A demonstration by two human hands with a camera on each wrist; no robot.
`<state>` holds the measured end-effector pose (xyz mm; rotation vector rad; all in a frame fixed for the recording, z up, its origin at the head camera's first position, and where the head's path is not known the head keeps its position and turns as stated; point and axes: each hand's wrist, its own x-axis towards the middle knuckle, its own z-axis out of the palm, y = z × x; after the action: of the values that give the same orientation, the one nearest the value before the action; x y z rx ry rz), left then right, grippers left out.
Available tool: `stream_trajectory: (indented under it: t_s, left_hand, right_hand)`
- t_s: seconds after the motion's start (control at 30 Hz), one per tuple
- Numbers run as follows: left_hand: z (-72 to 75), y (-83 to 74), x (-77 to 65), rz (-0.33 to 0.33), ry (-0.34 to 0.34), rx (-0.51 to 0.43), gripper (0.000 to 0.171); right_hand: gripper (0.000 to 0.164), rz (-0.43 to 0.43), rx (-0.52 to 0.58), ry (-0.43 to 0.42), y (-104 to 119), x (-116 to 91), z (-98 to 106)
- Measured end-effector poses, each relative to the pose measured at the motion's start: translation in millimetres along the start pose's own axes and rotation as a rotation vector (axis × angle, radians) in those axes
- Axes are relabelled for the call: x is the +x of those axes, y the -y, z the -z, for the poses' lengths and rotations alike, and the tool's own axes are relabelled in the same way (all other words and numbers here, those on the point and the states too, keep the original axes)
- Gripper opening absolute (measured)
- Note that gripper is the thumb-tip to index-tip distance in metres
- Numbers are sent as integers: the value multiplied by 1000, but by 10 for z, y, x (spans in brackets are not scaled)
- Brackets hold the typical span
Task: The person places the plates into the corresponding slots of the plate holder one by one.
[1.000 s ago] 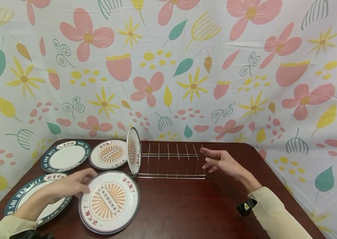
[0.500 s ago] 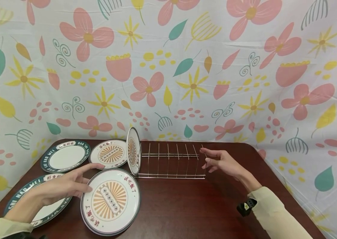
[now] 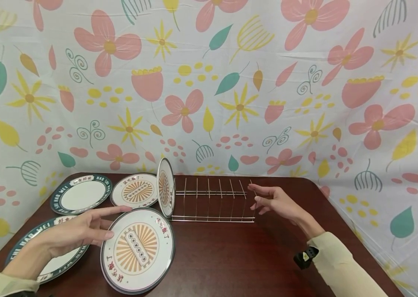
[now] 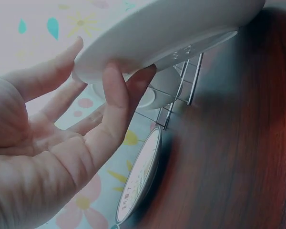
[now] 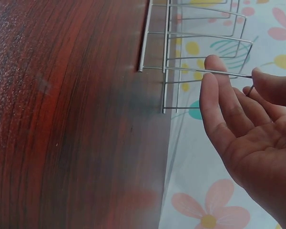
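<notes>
My left hand (image 3: pixel 71 233) holds a white plate (image 3: pixel 137 251) with an orange sunburst print by its left rim, near the table's front. In the left wrist view, fingertips (image 4: pixel 115 71) touch the pale underside of this tilted plate (image 4: pixel 176 33). My right hand (image 3: pixel 277 203) pinches the right end of a wire dish rack (image 3: pixel 212 219). The right wrist view shows its end wire (image 5: pixel 195 70) between thumb and fingers. A matching plate (image 3: pixel 165 187) stands upright in the rack's left end. Another sunburst plate (image 3: pixel 135 192) lies flat just left of it.
Two plates with dark teal lettered rims lie on the left of the brown table (image 3: pixel 231 260), a rear one (image 3: pixel 83 196) and a front one (image 3: pixel 58 268) partly hidden by my left arm. A floral cloth (image 3: pixel 209 103) hangs behind the table.
The held plate has shifted slightly right and tilted a little more. My left index finger has straightened out along its upper rim. The right hand and the rack stay put.
</notes>
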<state>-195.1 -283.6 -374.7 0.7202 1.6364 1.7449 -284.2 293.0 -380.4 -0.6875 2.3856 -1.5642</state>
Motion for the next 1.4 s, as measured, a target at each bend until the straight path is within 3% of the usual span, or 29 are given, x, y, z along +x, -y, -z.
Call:
stream_trajectory:
  t_s: [0.4,1.07,1.27,1.4]
  left_hand:
    - [-125,-37,-24,-4,-24,2,64]
    - [-548,-151,27,59,-145,41,75]
    - [-640,-161,66,19,-128,22,76]
    - [-697,-168,87,0,-138,57,75]
  right_hand:
    - [55,20,3,9,-12,5,12]
    - [55,2,9,7,-27,13,21]
    - [54,0,5,3,-36,20,19]
    - [54,1,6,3,-34,18,16]
